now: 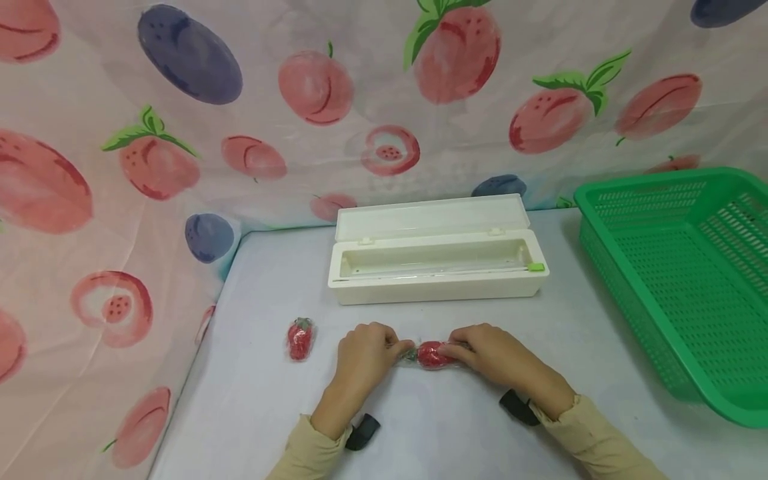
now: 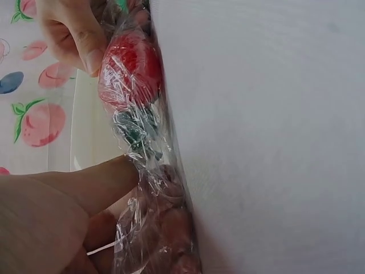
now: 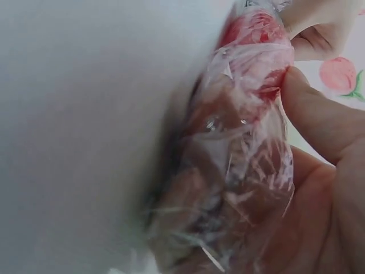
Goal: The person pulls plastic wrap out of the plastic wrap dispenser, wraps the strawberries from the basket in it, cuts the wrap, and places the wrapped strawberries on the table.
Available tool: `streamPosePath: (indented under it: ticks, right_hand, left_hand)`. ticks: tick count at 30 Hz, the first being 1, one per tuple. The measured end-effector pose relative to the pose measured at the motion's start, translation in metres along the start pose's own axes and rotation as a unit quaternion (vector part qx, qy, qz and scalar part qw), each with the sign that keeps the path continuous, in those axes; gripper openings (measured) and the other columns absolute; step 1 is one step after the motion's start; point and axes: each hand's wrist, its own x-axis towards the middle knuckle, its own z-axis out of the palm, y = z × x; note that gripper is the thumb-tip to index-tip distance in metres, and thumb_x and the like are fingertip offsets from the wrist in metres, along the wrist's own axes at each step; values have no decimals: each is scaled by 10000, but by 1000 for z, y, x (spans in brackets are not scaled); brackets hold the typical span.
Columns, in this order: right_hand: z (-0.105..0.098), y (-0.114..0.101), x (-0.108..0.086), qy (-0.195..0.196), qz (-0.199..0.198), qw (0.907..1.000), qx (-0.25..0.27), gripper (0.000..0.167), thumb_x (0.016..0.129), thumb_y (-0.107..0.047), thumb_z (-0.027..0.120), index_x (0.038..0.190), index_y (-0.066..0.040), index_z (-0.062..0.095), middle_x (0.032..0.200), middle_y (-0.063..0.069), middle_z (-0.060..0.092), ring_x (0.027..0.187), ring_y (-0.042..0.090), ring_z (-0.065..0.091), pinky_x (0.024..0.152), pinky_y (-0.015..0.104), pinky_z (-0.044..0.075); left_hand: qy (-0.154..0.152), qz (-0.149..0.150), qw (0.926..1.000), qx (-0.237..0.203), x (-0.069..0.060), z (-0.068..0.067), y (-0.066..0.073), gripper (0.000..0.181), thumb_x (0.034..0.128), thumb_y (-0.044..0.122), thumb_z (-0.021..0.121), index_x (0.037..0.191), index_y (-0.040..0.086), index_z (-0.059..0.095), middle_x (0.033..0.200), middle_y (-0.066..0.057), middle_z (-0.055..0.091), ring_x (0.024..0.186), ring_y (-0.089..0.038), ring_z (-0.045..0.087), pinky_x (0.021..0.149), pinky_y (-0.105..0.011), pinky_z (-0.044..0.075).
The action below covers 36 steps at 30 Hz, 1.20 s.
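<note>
Between the two hands is a red strawberry (image 1: 431, 355) in clear plastic wrap (image 2: 142, 228), its green leaves toward the left. My left hand (image 1: 367, 357) pinches the gathered wrap at the leaf end. My right hand (image 1: 493, 353) grips the other end, thumb against the red flesh; loose film (image 3: 228, 188) lies over its fingers in the right wrist view. Left of the hands, a second wrapped strawberry (image 1: 301, 339) lies on the table. Behind the hands stands a long white box (image 1: 432, 291) with its lid (image 1: 432, 220) raised.
A green plastic basket (image 1: 648, 333) stands at the right of the white table (image 1: 258, 413). Along the box's front edge runs a thin strip with a green slider (image 1: 536, 267). Fruit-printed cloth (image 1: 252, 107) hangs behind and at the left.
</note>
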Motion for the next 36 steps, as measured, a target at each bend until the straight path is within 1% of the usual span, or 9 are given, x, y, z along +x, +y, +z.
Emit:
streamPosePath:
  ticks: [6,10,13,17,21,24,29,33,36]
  right_hand:
    - [0,3,2,22,-40,9998,216,280,959,-407,629,872,-163,735,770,-122,642,679,47,482,641,241,425]
    - [0,5,2,16,-5,9992,407,259,940,-414,654,856,-184,742,772,-125,648,696,51,500,642,233,432]
    - [-2,6,2,26,-68,9988,486,247,931,-417,666,858,-194,746,784,-129,655,709,52,510,639,231,440]
    - [-5,6,1,80,-102,9986,518,237,925,-431,672,853,-219,748,783,-142,656,718,55,527,646,229,453]
    - [-11,4,-1,239,-81,9981,562,204,915,-442,683,840,-260,738,756,-156,639,719,65,533,651,230,459]
    - [-15,1,-2,499,-136,9964,669,159,904,-414,707,836,-273,735,749,-152,635,719,77,533,646,231,464]
    - [-19,-6,-3,1086,-365,9900,828,117,895,-355,731,862,-244,749,806,-142,671,740,82,564,662,221,507]
    - [-19,-13,-4,1561,-412,9827,910,123,895,-348,733,896,-230,763,838,-137,690,743,89,577,652,234,522]
    - [-20,-18,-6,1869,-427,9763,1008,92,889,-300,748,899,-212,772,836,-126,693,727,98,577,633,253,523]
  left_hand:
    - [436,202,9988,99,2,-1,-4,194,798,310,835,713,160,746,575,102,582,527,-35,453,463,-205,357]
    - [681,227,9974,69,3,-8,-5,155,792,294,843,746,178,750,637,95,635,565,-38,491,484,-202,381]
    - [776,198,9968,-16,1,-17,-2,136,799,299,838,793,184,764,712,87,682,629,-57,550,524,-211,419]
    - [809,158,9963,-231,-5,-35,3,120,832,295,811,861,185,774,813,75,718,764,-105,638,638,-263,491]
    - [844,216,9948,-535,-12,-53,10,88,859,268,787,887,185,775,831,89,729,818,-119,663,715,-311,520]
    - [661,276,9943,-787,-18,-62,15,69,877,258,769,879,190,775,816,113,730,770,-78,658,699,-274,535]
    - [-44,412,9938,-1027,-24,-67,21,119,894,271,749,890,160,792,801,94,733,667,-39,594,603,-202,504]
    - [-464,440,9907,-1204,-24,-64,22,182,900,307,739,929,139,801,819,72,740,655,-55,581,580,-212,497]
    - [-501,452,9857,-1543,-22,-57,21,265,917,349,714,1020,114,781,900,53,755,743,-63,664,666,-220,556]
